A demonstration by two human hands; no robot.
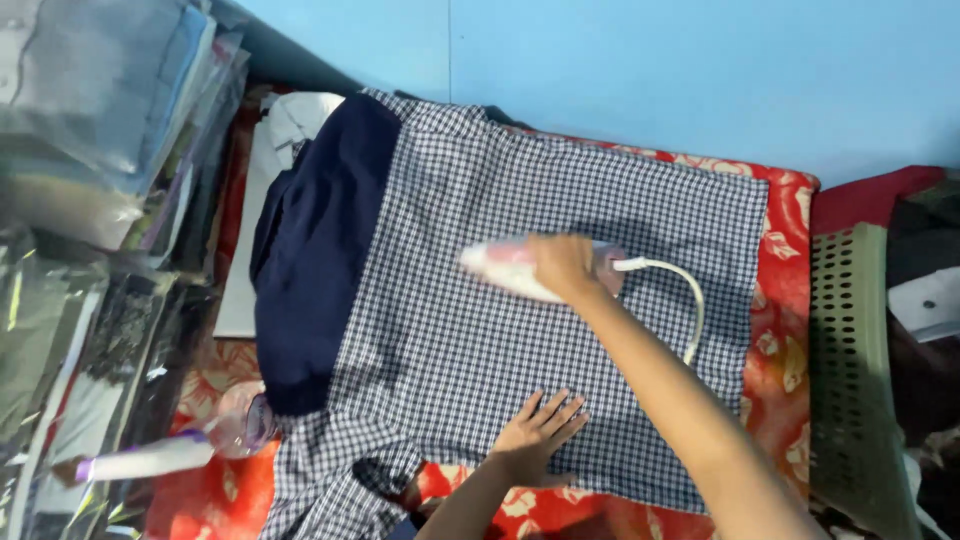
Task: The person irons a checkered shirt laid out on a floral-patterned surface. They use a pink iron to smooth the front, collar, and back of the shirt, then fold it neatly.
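We see a plain blue wall [650, 70] beyond the hands. Left of them, plastic-wrapped stacks [100, 130] pile high. To the right stands a green basket [850, 370]. A red flowered cloth [785, 320] covers the surface beneath.

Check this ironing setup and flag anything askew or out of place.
A dark blue garment lies on the left part of the checked shirt, covering it. The right hand grips the iron; the left hand presses the shirt flat. Nothing looks spilled or damaged.
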